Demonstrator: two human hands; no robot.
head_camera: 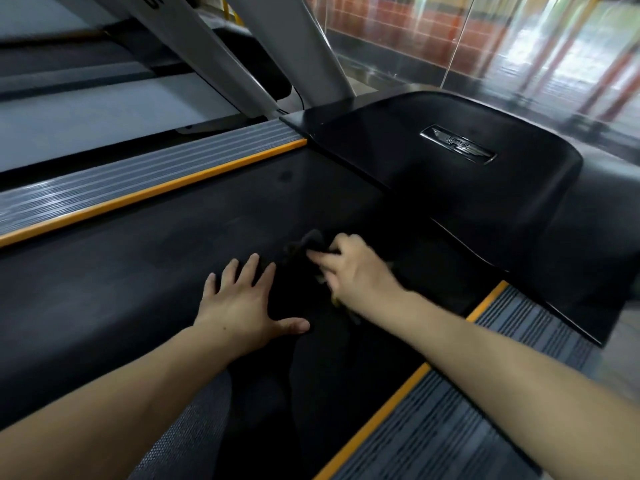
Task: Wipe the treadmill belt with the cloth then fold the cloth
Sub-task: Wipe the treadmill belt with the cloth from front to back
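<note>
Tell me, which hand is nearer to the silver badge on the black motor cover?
Right. The right hand, gripping the dark cloth, lies just below the badge; the left hand rests flat farther left.

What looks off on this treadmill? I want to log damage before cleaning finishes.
Nothing stands out. The belt, orange-edged side rails and motor cover look intact; the right hand grips the dark cloth.

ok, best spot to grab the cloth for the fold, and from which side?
Probably the bunched far end of the dark cloth, from the right and above, where the right hand already pinches it. That end is raised off the belt; the left hand lies flat beside it.
</note>
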